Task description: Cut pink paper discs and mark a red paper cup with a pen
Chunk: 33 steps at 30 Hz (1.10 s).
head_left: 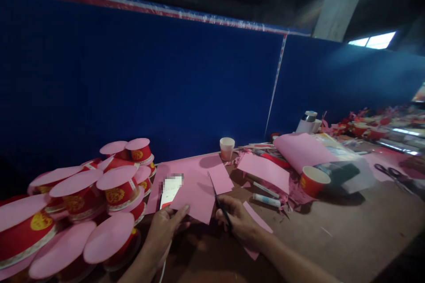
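My left hand [169,225] pinches the lower left edge of a pink paper sheet [197,196], thumb on top. In my right hand [234,216] is a pair of black-handled scissors [226,216], its blades pointing up and away at the sheet's right edge. Beyond my left hand lies a phone [171,190] with a lit screen, partly covered by the sheet. Larger pink paper [154,192] lies flat underneath. A narrow pink strip [257,217] rests on the table right of my right hand.
Stacked red cups with pink discs [117,183] fill the left side. A white cup [227,148] stands at the back. To the right are a red cup [314,181], a glue stick [266,200], pink scraps [297,196] and other scissors [390,171]. A blue partition [166,75] rises behind.
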Available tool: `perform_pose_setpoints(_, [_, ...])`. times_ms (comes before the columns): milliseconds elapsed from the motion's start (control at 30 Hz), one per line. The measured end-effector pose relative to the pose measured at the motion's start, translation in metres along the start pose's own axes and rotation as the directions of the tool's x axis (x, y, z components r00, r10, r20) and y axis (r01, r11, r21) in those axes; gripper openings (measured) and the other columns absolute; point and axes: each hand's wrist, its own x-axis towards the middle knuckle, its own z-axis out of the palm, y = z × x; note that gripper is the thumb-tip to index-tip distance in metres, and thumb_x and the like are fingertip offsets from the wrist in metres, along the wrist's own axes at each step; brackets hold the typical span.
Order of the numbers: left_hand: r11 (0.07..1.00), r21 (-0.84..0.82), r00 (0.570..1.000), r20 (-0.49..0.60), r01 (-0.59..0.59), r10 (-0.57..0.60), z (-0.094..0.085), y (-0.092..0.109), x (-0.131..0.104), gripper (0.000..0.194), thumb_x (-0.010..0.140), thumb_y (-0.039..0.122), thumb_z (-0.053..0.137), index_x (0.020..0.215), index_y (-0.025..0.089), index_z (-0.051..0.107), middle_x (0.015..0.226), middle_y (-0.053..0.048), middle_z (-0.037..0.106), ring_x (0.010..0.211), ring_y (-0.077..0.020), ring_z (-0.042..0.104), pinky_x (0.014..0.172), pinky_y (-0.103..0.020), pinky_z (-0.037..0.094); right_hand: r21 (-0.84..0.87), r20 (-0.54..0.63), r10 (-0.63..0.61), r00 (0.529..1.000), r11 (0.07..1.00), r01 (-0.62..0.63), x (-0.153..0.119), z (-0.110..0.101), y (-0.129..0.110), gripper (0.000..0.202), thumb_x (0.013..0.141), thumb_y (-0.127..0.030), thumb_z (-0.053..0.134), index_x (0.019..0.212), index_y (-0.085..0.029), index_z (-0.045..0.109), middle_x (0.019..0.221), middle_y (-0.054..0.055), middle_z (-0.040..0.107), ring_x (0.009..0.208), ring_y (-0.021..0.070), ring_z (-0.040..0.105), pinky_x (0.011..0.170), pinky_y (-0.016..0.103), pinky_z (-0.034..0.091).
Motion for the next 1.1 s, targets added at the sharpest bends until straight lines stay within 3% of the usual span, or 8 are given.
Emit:
perform_pose_setpoints(533, [1.0, 0.013, 1.0, 0.009, 0.005, -0.005, 0.0037, 0.0029, -0.0041, 0.033, 0.053, 0.032, 0.079, 0.073, 0.011, 0.064, 0.067, -0.005, 0.07, 0.061, -0.0158, 0.064, 0.054, -0.023, 0.052, -0.029, -0.004, -0.024, 1.0, 0.999, 0.024, 0.0019, -0.0026, 0.0043, 0.024, 0.076, -0.03, 0.061, 0.096, -0.017, 0.063, 0.07, -0.001, 0.055, 0.055, 0.0081, 0.044, 0.045, 0.016, 0.033])
perform_pose_setpoints(800, [0.999, 0.032, 1.0, 0.019, -0.013, 0.012, 0.0004, -0.0003, -0.0003, 0.032, 0.058, 0.033, 0.077, 0.076, 0.01, 0.063, 0.069, -0.005, 0.067, 0.063, -0.0147, 0.063, 0.058, -0.025, 0.053, -0.027, 0.01, -0.04, 0.999, 0.999, 0.04, 0.001, -0.0029, 0.0017, 0.023, 0.077, -0.026, 0.06, 0.097, -0.017, 0.063, 0.074, 0.0, 0.055, 0.059, 0.009, 0.045, 0.049, 0.017, 0.035])
perform_pose_setpoints(1100, [1.0, 0.027, 1.0, 0.014, -0.002, 0.002, 0.0012, -0.0002, -0.0015, 0.037, 0.057, 0.033, 0.077, 0.081, 0.009, 0.063, 0.073, -0.007, 0.069, 0.066, -0.0169, 0.064, 0.058, -0.025, 0.053, -0.008, 0.001, -0.039, 0.999, 0.999, 0.039, 0.0019, -0.004, 0.0077, 0.027, 0.075, -0.032, 0.062, 0.097, -0.016, 0.063, 0.074, 0.0, 0.057, 0.058, 0.0084, 0.045, 0.049, 0.017, 0.035])
